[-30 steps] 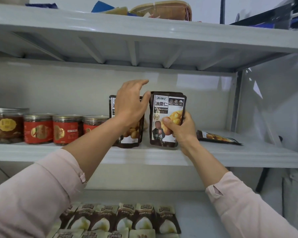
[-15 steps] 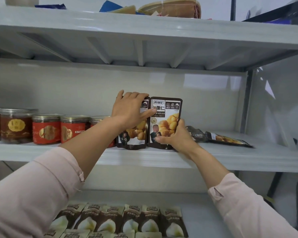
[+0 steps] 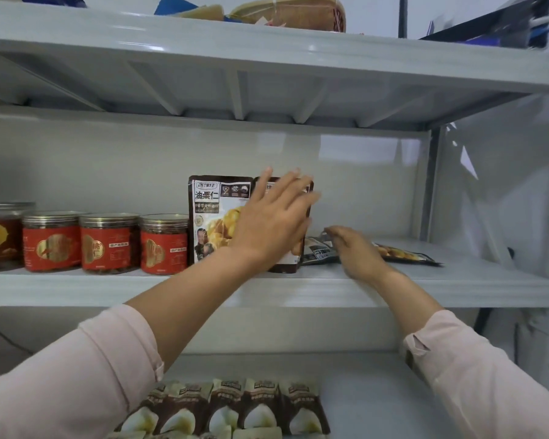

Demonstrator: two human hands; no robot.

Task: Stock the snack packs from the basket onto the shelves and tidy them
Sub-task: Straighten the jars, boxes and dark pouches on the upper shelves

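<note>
Two brown chestnut snack packs stand upright side by side on the middle shelf (image 3: 457,280). The left pack (image 3: 217,213) is in full view. My left hand (image 3: 273,223) lies flat with straight fingers against the front of the right pack (image 3: 287,264), hiding most of it. Just to the right, my right hand (image 3: 352,248) reaches to a dark snack pack lying flat (image 3: 319,251) and its fingertips pinch that pack's near top edge. Another flat pack (image 3: 403,255) lies further right. No basket is in view.
Several red-labelled jars (image 3: 108,245) line the middle shelf to the left of the packs. A row of brown and white snack packs (image 3: 260,410) lies on the shelf below. Wrapped goods (image 3: 292,11) sit on the top shelf. A clear plastic sheet (image 3: 501,185) hangs at right.
My left hand slid from the left pack onto the right pack, fingers spread flat. My right hand let go of the right pack and moved right to the flat pack.
</note>
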